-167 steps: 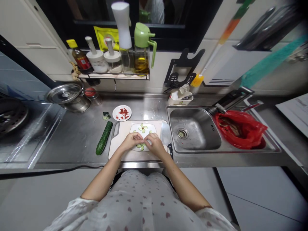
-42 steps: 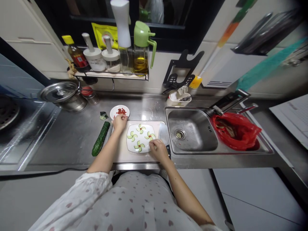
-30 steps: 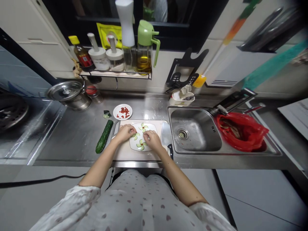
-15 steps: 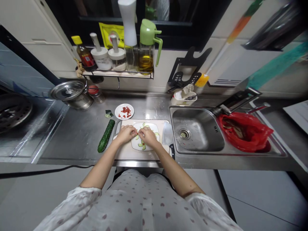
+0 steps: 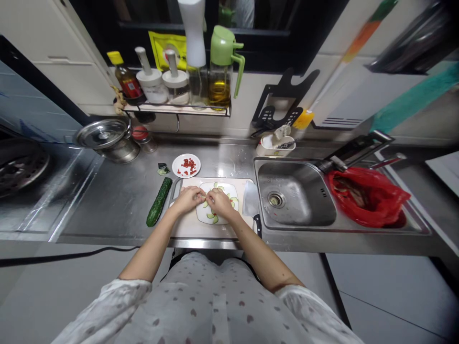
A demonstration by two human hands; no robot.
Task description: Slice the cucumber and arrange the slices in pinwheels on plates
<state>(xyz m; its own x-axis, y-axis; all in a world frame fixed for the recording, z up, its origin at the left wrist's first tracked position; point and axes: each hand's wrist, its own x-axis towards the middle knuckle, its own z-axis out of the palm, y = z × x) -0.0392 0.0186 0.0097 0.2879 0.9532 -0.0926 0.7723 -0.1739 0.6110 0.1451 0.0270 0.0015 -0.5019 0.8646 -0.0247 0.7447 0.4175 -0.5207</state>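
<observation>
My left hand [image 5: 189, 198] and my right hand [image 5: 218, 200] meet over a white square plate [image 5: 203, 219], fingertips pinched close together. Whatever lies between the fingertips is too small to make out. Cucumber slices [image 5: 213, 218] are laid about on this plate, with a few red bits among them. Under the plate is a cutting board [image 5: 186, 230]. A knife [image 5: 251, 200] rests at the board's right side, its black handle toward me. Left of the board lies a whole cucumber [image 5: 159, 202]. Behind the board, a round white plate [image 5: 175, 167] carries chopped red pieces [image 5: 189, 166].
Cucumber trimmings [image 5: 163, 168] lie beside the round plate. A lidded steel pot [image 5: 107, 141] and a red-lidded jar [image 5: 144, 138] stand at the back left. To the right are the sink [image 5: 297, 191] and a red plastic bag [image 5: 366, 200]. Above hangs a condiment rack [image 5: 179, 110].
Both hands stay over the square plate, with only small finger movements. A red bit near the plate's lower edge no longer shows. The whole view has shifted slightly.
</observation>
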